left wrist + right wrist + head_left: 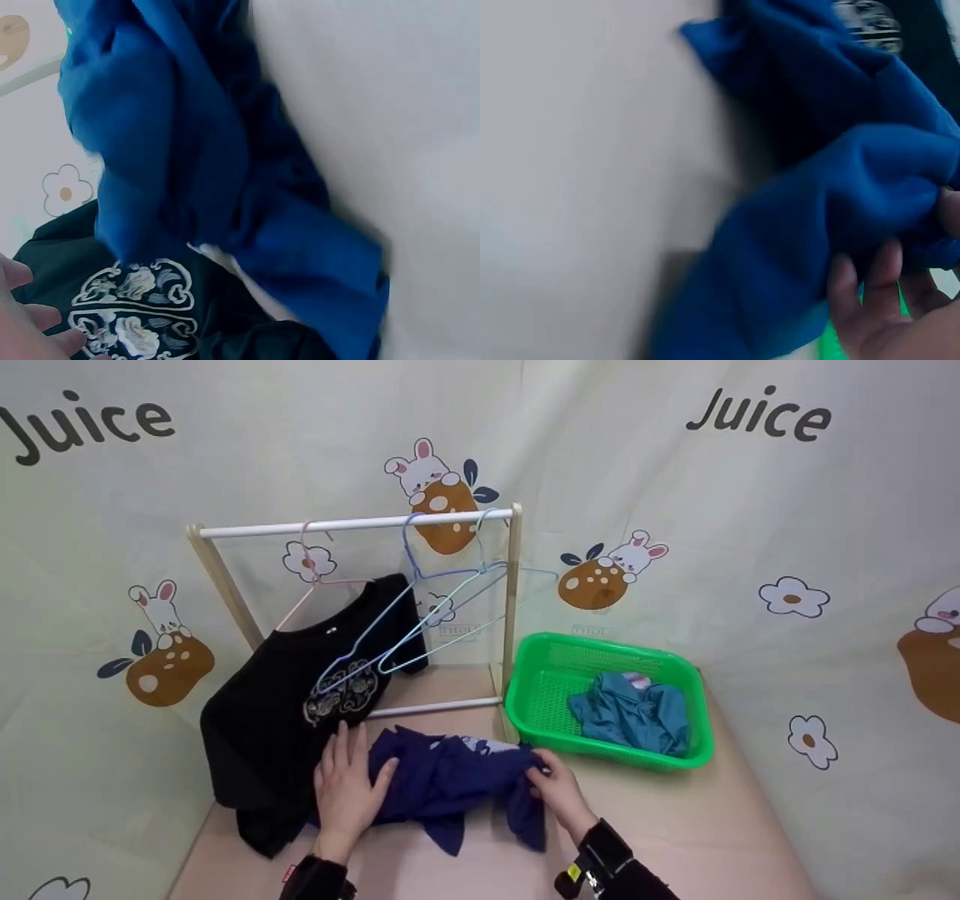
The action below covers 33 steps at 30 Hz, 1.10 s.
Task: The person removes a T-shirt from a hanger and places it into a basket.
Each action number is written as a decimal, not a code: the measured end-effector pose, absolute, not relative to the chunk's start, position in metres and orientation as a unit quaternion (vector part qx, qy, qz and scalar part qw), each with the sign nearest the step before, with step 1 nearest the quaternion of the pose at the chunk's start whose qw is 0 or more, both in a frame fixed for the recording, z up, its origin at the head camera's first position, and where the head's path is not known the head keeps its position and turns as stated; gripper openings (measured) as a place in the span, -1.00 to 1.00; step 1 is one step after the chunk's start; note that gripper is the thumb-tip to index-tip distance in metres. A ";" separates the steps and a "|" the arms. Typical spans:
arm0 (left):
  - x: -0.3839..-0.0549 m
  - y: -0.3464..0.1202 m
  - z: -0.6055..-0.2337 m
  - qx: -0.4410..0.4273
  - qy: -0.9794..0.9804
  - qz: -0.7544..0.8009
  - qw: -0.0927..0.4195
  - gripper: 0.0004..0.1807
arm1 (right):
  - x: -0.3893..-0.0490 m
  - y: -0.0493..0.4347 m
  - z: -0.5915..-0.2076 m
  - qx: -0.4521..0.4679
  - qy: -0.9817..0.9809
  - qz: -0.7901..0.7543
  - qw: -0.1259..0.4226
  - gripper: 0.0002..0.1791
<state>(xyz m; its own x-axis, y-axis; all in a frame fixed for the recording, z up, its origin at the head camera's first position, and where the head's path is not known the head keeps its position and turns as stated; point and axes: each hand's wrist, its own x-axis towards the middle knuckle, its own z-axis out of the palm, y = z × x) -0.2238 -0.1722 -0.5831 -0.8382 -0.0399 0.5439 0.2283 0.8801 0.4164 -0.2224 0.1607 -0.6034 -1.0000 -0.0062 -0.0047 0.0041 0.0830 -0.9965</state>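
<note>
A crumpled navy blue shirt [457,780] with a pale print lies bunched over the table, a sleeve-like end hanging toward me. Its right end is pinched between thumb and fingers of my right hand [559,791]; the right wrist view shows the fingers [885,277] curled at the cloth. My left hand [349,787] lies with fingers extended at the left end of the blue shirt, next to the black shirt [277,682]. That black shirt, with a pale embroidered patch, hangs from a pink hanger [315,579]; its lower part slumps onto the table.
A small rack with a white rail [367,523] and wooden posts stands behind. A blue hanger [416,574] and a mint hanger [420,641] hang bare on its right side. Right of it, a green basket [540,727] holds a teal garment [634,712]. A printed curtain surrounds the table [645,840].
</note>
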 end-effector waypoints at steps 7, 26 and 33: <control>-0.219 -0.174 -0.578 -0.053 -0.929 -0.233 0.283 -0.15 | -0.231 0.164 -0.565 0.016 0.601 -0.799 0.003 -0.67; -0.213 -0.184 -0.558 -0.043 -0.926 -0.226 0.299 -0.14 | -0.267 0.214 -0.389 -0.049 0.443 -0.873 -0.200 -0.77; -0.210 -0.186 -0.560 -0.039 -0.925 -0.229 0.301 -0.15 | -0.281 0.234 -0.354 -0.104 0.370 -0.883 -0.270 -0.87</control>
<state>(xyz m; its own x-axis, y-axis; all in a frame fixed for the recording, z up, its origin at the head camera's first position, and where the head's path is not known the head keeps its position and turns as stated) -0.2100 -0.1857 -0.5603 -0.8163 -0.0657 0.5739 0.2102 0.8916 0.4011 -0.2810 0.2341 -0.3545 -0.8325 0.3996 0.3837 -0.5538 -0.5811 -0.5964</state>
